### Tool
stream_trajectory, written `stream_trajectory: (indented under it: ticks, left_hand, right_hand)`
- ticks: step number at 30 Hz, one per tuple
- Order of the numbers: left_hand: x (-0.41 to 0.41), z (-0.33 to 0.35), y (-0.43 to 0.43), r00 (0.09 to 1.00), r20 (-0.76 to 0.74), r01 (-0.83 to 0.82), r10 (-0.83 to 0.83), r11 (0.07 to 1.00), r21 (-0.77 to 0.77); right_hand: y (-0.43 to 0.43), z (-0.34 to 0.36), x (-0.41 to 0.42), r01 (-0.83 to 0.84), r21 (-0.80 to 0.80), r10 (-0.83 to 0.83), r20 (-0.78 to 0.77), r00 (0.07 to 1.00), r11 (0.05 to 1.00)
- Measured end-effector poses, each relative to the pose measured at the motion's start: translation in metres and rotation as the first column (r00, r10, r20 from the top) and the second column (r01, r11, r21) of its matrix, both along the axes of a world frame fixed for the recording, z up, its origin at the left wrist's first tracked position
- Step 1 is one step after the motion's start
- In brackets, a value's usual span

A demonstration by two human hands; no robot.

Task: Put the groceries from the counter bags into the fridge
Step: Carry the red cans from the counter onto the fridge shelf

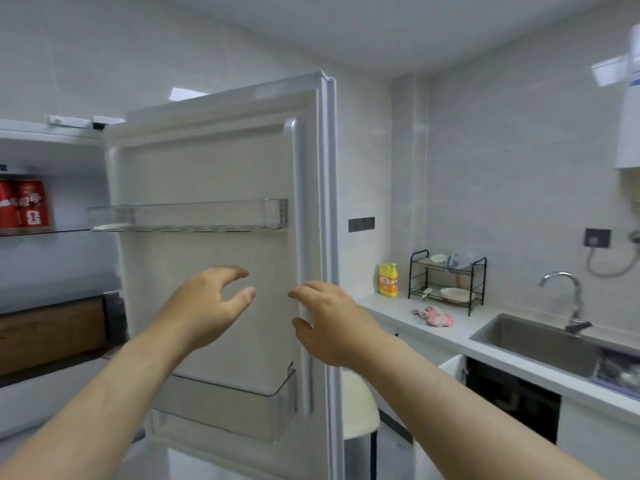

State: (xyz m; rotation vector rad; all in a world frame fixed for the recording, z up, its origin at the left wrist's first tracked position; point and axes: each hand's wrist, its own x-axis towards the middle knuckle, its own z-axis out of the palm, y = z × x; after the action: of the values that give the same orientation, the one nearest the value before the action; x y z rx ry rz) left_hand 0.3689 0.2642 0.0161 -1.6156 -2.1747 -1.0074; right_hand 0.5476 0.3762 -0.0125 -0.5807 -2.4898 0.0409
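Fridge door [221, 161] stands swung open, its inner side toward the camera, with a clear upper bin [194, 216] and a clear lower bin [235, 400] on it. Left of the door, inside the fridge [52, 265], two red cola cans [31, 207] stand on a glass shelf [45, 232].

Both bare hands hover in front of the door, between its two bins. The left hand [207, 306] has a wide grip, thumb and fingers curved apart around nothing. The right hand [332, 323] is just beside the door's raised right edge, its grip loose and empty. I cannot tell whether its fingertips touch the door.

Right of the door, a counter [398, 306] carries a yellow bottle [388, 280], a black dish rack [446, 278], a pink cloth [434, 317] and a sink [512, 337] with a tap [571, 296].
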Motion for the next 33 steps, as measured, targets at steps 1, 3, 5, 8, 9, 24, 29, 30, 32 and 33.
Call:
stream_trajectory:
  ticks: [1,3,5,8,9,24,29,30,32,33]
  left_hand:
    - [0.016,0.000,0.006,0.999,-0.022,0.046,-0.045,0.999,0.024]
    - [0.050,-0.002,0.020,0.983,-0.071,0.175,-0.171,0.983,0.047]
    - [0.084,-0.005,0.039,0.947,-0.103,0.310,-0.305,0.950,0.037]
    - [0.129,-0.014,0.083,0.892,-0.171,0.420,-0.419,0.907,-0.035]
    - [0.138,-0.016,0.095,0.891,-0.181,0.413,-0.416,0.909,-0.057]
    - [0.368,-0.117,0.235,0.533,-0.079,0.770,-0.842,0.522,-0.367]
    - [0.460,-0.141,0.216,0.280,0.012,0.891,-0.960,0.255,-0.374]
    - [0.479,-0.146,0.206,0.227,0.023,0.904,-0.974,0.202,-0.376]
    - [0.519,-0.155,0.180,0.111,0.033,0.922,-0.993,0.090,-0.377]
    - [0.538,-0.159,0.163,0.048,0.033,0.926,-0.998,0.032,-0.377]
  right_hand:
    - [0.007,-0.001,0.016,0.032,0.001,-0.032,-0.014,0.999,0.999]
    - [0.021,-0.003,0.049,0.110,0.002,-0.110,-0.035,0.993,0.994]
    - [0.033,-0.006,0.081,0.200,-0.009,-0.201,-0.038,0.979,0.980]
    - [0.049,-0.014,0.130,0.350,-0.040,-0.351,-0.048,0.935,0.936]
    - [0.053,-0.016,0.143,0.380,-0.055,-0.382,-0.039,0.923,0.923]
    - [0.018,-0.104,0.381,0.922,-0.315,-0.942,0.170,0.289,0.226]
    - [-0.064,-0.133,0.442,0.931,-0.354,-0.972,0.235,0.002,-0.084]
    - [-0.084,-0.139,0.449,0.921,-0.363,-0.969,0.240,-0.052,-0.140]
    - [-0.128,-0.150,0.463,0.897,-0.367,-0.956,0.247,-0.160,-0.245]
    - [-0.153,-0.154,0.469,0.881,-0.369,-0.944,0.249,-0.215,-0.298]
